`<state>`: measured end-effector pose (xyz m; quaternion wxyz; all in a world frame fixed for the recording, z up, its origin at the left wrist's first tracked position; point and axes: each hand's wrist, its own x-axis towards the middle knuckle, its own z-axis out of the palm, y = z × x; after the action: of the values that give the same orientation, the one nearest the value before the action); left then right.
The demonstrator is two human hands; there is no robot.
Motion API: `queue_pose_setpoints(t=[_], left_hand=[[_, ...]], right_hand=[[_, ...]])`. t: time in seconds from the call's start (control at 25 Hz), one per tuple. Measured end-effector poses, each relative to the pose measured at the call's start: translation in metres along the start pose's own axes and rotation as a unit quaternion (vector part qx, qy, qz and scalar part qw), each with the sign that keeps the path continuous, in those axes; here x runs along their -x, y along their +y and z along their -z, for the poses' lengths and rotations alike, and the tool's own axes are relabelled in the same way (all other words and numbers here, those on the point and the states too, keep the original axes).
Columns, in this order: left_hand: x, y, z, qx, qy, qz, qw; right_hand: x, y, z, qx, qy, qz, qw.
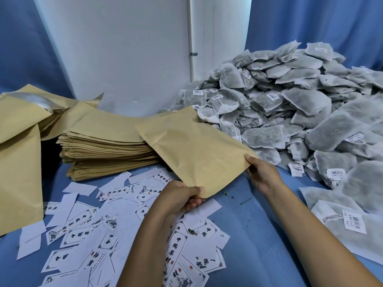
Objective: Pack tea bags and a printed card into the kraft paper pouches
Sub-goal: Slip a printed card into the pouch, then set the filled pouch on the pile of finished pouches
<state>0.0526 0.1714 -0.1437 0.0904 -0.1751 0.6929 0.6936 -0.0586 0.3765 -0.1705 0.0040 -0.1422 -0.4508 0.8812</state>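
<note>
One kraft pouch (194,150) is lifted by two hands, left (182,195) and right (262,172). Far left sits one stack of pouches (107,150). Scattered printed cards (99,228) and the heaped tea bags (300,104) are too many to count.

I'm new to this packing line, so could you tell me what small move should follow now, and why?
Probably spread the mouth of the kraft pouch open. The left hand and right hand pinch its near edge at two corners, and it looks flat and empty; the tea bags and printed cards lie unpicked on the blue table.
</note>
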Motion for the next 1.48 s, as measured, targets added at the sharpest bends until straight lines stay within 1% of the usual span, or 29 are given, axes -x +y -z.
queue_pose_setpoints(t=[0.12, 0.24, 0.32, 0.4, 0.44, 0.48, 0.52, 0.56, 0.6, 0.68, 0.76, 0.84, 0.92, 1.0, 1.08, 1.16, 1.24, 1.4, 1.44, 1.48], left_hand=[[-0.002, -0.002, 0.001, -0.019, -0.012, 0.003, 1.000], [-0.004, -0.005, -0.001, 0.016, -0.010, -0.010, 1.000], [-0.006, -0.006, -0.005, 0.059, 0.016, -0.042, 0.997], [-0.008, -0.009, -0.011, 0.064, 0.031, -0.093, 0.993], [-0.008, -0.008, -0.014, 0.051, 0.046, -0.114, 0.991], [-0.006, -0.007, -0.014, 0.036, 0.062, -0.130, 0.989], [-0.003, -0.005, -0.012, 0.024, 0.075, -0.140, 0.987], [-0.002, -0.002, -0.008, 0.012, 0.077, -0.151, 0.985], [0.002, 0.006, 0.000, -0.002, 0.076, -0.163, 0.984], [0.011, 0.020, 0.023, -0.031, 0.096, -0.187, 0.977], [0.026, 0.030, 0.055, -0.035, 0.123, -0.220, 0.967], [0.047, 0.031, 0.093, -0.009, 0.156, -0.232, 0.960], [0.064, 0.023, 0.133, 0.030, 0.183, -0.209, 0.960], [0.085, 0.006, 0.178, 0.084, 0.213, -0.169, 0.959], [0.105, -0.013, 0.218, 0.155, 0.236, -0.151, 0.947], [0.127, -0.029, 0.252, 0.209, 0.257, -0.157, 0.930], [0.145, -0.041, 0.281, 0.220, 0.279, -0.164, 0.920], [0.181, -0.056, 0.337, 0.197, 0.305, -0.172, 0.916], [0.187, -0.054, 0.350, 0.202, 0.318, -0.184, 0.908], [0.190, -0.049, 0.364, 0.220, 0.344, -0.206, 0.889]], right_hand=[[-0.004, -0.002, 0.004, 0.015, -0.008, -0.010, 1.000], [-0.005, 0.000, 0.004, -0.012, -0.028, -0.034, 0.999], [-0.004, 0.001, 0.003, -0.014, -0.048, -0.041, 0.998], [0.002, 0.002, 0.002, 0.015, -0.084, -0.039, 0.996], [0.006, 0.001, 0.001, 0.079, -0.100, -0.021, 0.992], [0.012, 0.000, 0.000, 0.176, -0.108, 0.023, 0.978], [0.020, -0.001, -0.001, 0.249, -0.111, 0.076, 0.959], [0.026, -0.001, -0.003, 0.276, -0.112, 0.125, 0.947], [0.034, -0.002, -0.010, 0.273, -0.106, 0.161, 0.942], [0.051, 0.002, -0.031, 0.251, -0.095, 0.181, 0.946], [0.069, 0.012, -0.060, 0.238, -0.118, 0.164, 0.950], [0.090, 0.028, -0.094, 0.224, -0.161, 0.135, 0.952], [0.112, 0.048, -0.130, 0.209, -0.194, 0.104, 0.953], [0.142, 0.079, -0.166, 0.190, -0.219, 0.062, 0.955], [0.171, 0.115, -0.196, 0.179, -0.236, 0.028, 0.955], [0.199, 0.151, -0.219, 0.178, -0.246, -0.012, 0.953], [0.221, 0.180, -0.235, 0.174, -0.248, -0.036, 0.952], [0.262, 0.224, -0.274, 0.162, -0.253, -0.041, 0.953], [0.270, 0.230, -0.289, 0.142, -0.267, -0.042, 0.952], [0.278, 0.234, -0.307, 0.111, -0.296, -0.053, 0.947]])
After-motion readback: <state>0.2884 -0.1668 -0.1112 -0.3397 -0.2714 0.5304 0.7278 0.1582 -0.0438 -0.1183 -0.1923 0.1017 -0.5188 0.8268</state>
